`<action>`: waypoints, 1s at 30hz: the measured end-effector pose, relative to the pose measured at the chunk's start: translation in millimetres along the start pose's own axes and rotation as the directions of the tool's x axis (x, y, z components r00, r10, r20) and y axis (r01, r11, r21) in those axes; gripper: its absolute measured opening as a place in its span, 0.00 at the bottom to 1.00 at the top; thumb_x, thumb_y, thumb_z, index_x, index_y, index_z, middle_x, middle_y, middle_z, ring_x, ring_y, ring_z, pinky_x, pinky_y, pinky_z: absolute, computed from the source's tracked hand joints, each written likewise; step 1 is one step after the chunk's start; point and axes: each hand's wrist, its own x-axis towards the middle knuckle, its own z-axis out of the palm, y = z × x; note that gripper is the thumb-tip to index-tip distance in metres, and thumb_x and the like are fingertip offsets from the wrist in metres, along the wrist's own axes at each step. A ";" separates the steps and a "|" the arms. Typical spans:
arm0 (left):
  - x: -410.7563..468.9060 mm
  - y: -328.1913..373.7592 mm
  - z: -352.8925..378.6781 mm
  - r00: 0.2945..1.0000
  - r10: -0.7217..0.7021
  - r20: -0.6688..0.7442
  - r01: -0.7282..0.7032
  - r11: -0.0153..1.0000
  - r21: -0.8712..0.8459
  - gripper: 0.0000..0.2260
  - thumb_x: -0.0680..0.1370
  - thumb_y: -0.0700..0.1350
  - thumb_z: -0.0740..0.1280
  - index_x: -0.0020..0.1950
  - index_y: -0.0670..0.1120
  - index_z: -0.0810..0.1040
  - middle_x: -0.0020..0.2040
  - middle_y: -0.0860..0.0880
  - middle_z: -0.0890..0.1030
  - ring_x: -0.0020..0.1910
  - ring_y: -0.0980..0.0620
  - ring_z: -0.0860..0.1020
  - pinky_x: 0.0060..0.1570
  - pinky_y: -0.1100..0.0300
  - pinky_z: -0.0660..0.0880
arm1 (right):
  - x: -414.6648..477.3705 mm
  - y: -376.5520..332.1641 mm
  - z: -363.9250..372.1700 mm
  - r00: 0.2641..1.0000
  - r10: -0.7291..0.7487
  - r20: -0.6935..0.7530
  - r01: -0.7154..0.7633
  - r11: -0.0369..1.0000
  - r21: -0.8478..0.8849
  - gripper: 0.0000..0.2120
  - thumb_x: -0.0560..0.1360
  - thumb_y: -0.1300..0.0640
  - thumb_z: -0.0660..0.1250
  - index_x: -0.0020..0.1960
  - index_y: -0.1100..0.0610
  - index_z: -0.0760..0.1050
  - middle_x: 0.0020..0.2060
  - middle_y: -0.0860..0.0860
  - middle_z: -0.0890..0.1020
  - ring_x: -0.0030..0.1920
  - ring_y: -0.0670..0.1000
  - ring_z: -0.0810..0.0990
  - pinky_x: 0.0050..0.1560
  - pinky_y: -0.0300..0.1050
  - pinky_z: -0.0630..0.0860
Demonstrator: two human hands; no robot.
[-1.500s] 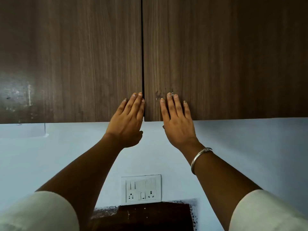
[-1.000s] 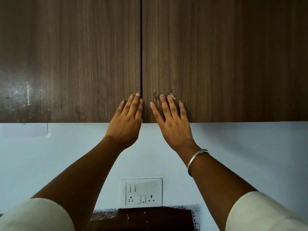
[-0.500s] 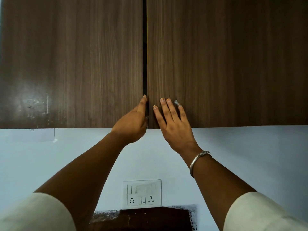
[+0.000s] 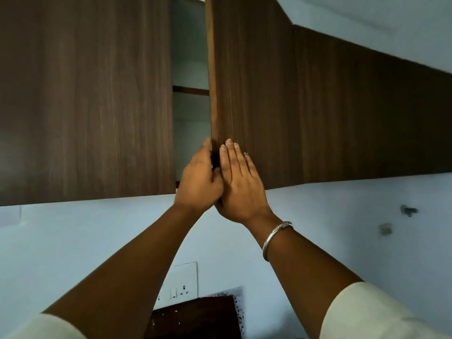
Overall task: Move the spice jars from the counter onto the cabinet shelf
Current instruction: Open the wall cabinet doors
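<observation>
A smooth silver bangle (image 4: 277, 237) circles my right wrist. My left hand (image 4: 199, 179) curls its fingers, hidden from me, round the edge of the dark wood-grain right door (image 4: 252, 81), while my right hand (image 4: 241, 182) lies flat on its face, fingers straight. Through the narrow gap beyond, a thin cabinet shelf (image 4: 190, 90) crosses the pale interior, mostly concealed.

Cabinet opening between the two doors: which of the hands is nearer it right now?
Left. The left hand grips the right door's edge at the opening's lower end; the right hand lies flat on that door's front, beside it.
</observation>
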 end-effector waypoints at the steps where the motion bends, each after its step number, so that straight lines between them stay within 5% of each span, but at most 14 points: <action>1: -1.6 6.6 2.4 1.000 0.021 -0.004 -0.021 1.000 -0.009 0.27 0.78 0.42 0.63 0.75 0.47 0.57 0.68 0.46 0.72 0.64 0.45 0.73 0.64 0.53 0.69 | -3.0 3.2 -6.8 1.000 0.025 0.000 -0.025 1.000 0.005 0.40 0.71 0.45 0.65 0.74 0.64 0.54 0.73 0.61 0.61 0.73 0.59 0.59 0.71 0.54 0.57; 6: -16.9 51.4 23.0 0.994 0.092 -0.054 -0.098 0.987 -0.130 0.26 0.77 0.44 0.65 0.74 0.48 0.60 0.68 0.48 0.73 0.62 0.47 0.75 0.61 0.53 0.73 | -27.8 26.9 -54.1 0.992 0.123 -0.017 -0.123 0.992 0.006 0.40 0.71 0.47 0.67 0.74 0.63 0.54 0.73 0.60 0.62 0.72 0.58 0.62 0.70 0.48 0.55; 8: -24.2 72.1 35.5 0.990 0.124 -0.071 -0.136 0.971 -0.198 0.26 0.77 0.44 0.65 0.73 0.48 0.61 0.67 0.48 0.73 0.62 0.48 0.76 0.60 0.55 0.74 | -38.5 40.2 -73.4 0.988 0.153 -0.016 -0.152 0.988 0.027 0.40 0.72 0.48 0.68 0.75 0.63 0.52 0.72 0.59 0.63 0.71 0.58 0.66 0.69 0.48 0.62; 10: -28.0 89.8 47.9 0.986 0.152 -0.074 -0.166 0.955 -0.246 0.26 0.77 0.44 0.65 0.74 0.48 0.61 0.68 0.48 0.73 0.62 0.48 0.75 0.59 0.55 0.75 | -49.7 52.3 -92.4 0.980 0.196 -0.018 -0.194 0.979 0.057 0.41 0.72 0.50 0.69 0.75 0.62 0.51 0.67 0.59 0.71 0.58 0.58 0.79 0.52 0.46 0.77; 13: -31.1 114.9 65.3 0.979 0.197 -0.058 -0.206 0.933 -0.294 0.27 0.77 0.45 0.65 0.75 0.49 0.59 0.68 0.48 0.72 0.63 0.48 0.75 0.60 0.54 0.75 | -67.0 68.9 -114.0 0.956 0.292 -0.027 -0.288 0.954 0.086 0.39 0.73 0.51 0.68 0.75 0.61 0.51 0.51 0.57 0.82 0.35 0.51 0.80 0.33 0.38 0.74; 18: -29.9 160.8 103.8 0.973 0.231 0.016 -0.209 0.904 -0.372 0.27 0.78 0.46 0.63 0.75 0.49 0.57 0.73 0.48 0.67 0.69 0.47 0.68 0.66 0.50 0.70 | -87.4 115.4 -138.1 0.909 0.411 -0.074 -0.404 0.910 0.093 0.35 0.75 0.48 0.63 0.75 0.59 0.52 0.49 0.56 0.82 0.33 0.44 0.73 0.31 0.32 0.69; 22: -27.4 193.0 143.4 0.955 0.298 0.015 -0.275 0.899 -0.342 0.26 0.80 0.47 0.59 0.76 0.48 0.54 0.76 0.49 0.59 0.74 0.50 0.59 0.69 0.59 0.58 | -102.7 155.3 -159.7 0.902 0.424 -0.087 -0.421 0.906 0.049 0.36 0.73 0.45 0.55 0.74 0.64 0.53 0.43 0.60 0.82 0.30 0.51 0.78 0.31 0.44 0.78; 30: -20.5 243.1 216.8 0.946 0.305 0.114 -0.243 0.894 -0.375 0.26 0.81 0.52 0.54 0.76 0.54 0.46 0.78 0.51 0.48 0.76 0.50 0.50 0.67 0.61 0.52 | -131.1 237.8 -175.8 0.900 0.418 -0.128 -0.423 0.906 -0.021 0.34 0.74 0.52 0.66 0.72 0.67 0.58 0.43 0.60 0.83 0.30 0.50 0.78 0.30 0.37 0.71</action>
